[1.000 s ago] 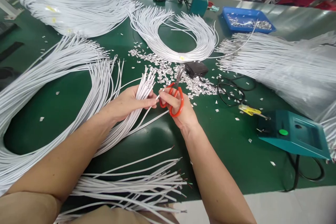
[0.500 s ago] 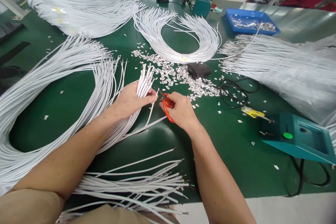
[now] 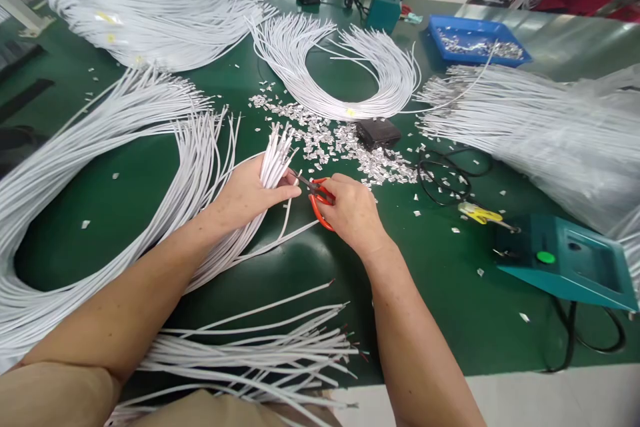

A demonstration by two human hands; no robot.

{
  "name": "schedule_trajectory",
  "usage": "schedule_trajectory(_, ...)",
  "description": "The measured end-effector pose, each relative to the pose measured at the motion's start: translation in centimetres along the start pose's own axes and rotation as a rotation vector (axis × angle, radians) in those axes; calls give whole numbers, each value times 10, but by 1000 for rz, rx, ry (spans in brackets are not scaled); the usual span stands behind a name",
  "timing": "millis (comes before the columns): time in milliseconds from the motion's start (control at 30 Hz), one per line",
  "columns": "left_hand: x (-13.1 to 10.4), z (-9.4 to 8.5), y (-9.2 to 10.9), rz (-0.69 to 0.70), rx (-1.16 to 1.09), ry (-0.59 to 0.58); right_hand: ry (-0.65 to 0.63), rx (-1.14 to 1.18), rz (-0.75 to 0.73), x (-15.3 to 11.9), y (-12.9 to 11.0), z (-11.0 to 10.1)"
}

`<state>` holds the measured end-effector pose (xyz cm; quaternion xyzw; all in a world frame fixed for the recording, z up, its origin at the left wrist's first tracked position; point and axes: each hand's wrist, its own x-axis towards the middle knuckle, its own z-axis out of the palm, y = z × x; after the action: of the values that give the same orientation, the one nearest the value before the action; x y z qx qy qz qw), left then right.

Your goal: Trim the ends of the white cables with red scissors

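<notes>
My left hand (image 3: 250,190) is closed round a bundle of white cables (image 3: 274,163), whose ends stick up above the fingers. To its right, my right hand (image 3: 353,210) grips red-handled cutters (image 3: 320,203). The dark cutter jaws reach to the left fingertips, by a cable end; whether they touch it cannot be made out. Beyond both hands lie many small silvery pieces (image 3: 320,143) on the green table (image 3: 425,307).
Looped white cables (image 3: 100,127) lie left, another coil (image 3: 345,107) beyond the hands, loose cables (image 3: 260,353) near the front edge. At right are a teal device (image 3: 565,260), wrapped cables (image 3: 540,120) and a blue tray (image 3: 477,57). A black block (image 3: 379,133) sits among the pieces.
The cutters have turned, and their jaws now point left to the left fingertips. The cable end that stood between thumb and cutters has shifted left against the bundle.
</notes>
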<state>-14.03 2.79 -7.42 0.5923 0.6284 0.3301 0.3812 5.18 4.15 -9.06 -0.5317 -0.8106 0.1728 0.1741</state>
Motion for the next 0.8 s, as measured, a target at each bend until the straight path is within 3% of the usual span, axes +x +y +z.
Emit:
schedule_trajectory(300,2,-2,-2,-52,-39,30,-38,122,39,1,5,0)
schedule_trajectory(567,-3,4,4,-20,34,16,45,1094,341,4,-12,3)
schedule_trajectory(800,-6,7,5,-10,53,20,48,1260,391,6,-13,12)
